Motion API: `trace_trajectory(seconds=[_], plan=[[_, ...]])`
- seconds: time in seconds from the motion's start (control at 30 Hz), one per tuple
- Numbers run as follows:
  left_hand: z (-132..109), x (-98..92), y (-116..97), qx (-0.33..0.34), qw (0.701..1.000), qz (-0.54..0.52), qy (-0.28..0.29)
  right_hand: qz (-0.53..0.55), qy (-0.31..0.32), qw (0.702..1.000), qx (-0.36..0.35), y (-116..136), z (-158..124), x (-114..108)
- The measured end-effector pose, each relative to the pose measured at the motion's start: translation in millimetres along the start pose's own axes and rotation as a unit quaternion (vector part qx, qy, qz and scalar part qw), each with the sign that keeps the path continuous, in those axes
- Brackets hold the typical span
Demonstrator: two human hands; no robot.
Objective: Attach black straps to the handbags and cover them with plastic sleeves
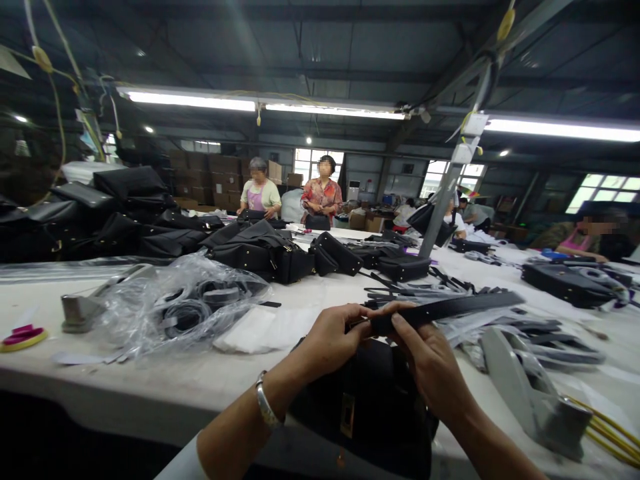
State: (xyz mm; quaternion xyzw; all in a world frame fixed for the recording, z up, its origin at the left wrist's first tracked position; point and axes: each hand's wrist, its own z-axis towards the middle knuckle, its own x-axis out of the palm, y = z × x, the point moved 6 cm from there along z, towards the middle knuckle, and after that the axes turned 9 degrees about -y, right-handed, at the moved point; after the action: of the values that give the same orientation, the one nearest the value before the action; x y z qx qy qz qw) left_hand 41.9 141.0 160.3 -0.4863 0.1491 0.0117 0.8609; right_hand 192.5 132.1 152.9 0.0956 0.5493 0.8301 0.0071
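A black handbag (370,407) with a gold clasp rests at the table's near edge, right in front of me. Over its top, both hands hold a black strap (460,308) that stretches out to the right. My right hand (425,353) pinches the strap between thumb and fingers. My left hand (337,337), a silver bracelet on its wrist, is closed at the strap's left end; the fingers hide what exactly lies between them.
Black bags (265,250) are heaped across the table. A clear plastic bag (185,307) with coiled straps lies left, tape dispensers (535,393) stand on both sides, and loose straps (550,337) lie right. A metal post (440,213) rises mid-table. Several people work beyond.
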Motion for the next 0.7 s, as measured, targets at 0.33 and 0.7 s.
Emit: trace_trajectory(seconds=[0.33,0.7], plan=[[-20.0,-29.5,3.7,0.056,0.995,0.027,-0.078,0.165,-0.039,0.98,0.109,46.8,29.7,-43.2],[-26.1,-48.0,7.7,0.046,0.982,-0.08,-0.165,-0.168,0.058,0.982,-0.066,95.3,31.6,-45.3]])
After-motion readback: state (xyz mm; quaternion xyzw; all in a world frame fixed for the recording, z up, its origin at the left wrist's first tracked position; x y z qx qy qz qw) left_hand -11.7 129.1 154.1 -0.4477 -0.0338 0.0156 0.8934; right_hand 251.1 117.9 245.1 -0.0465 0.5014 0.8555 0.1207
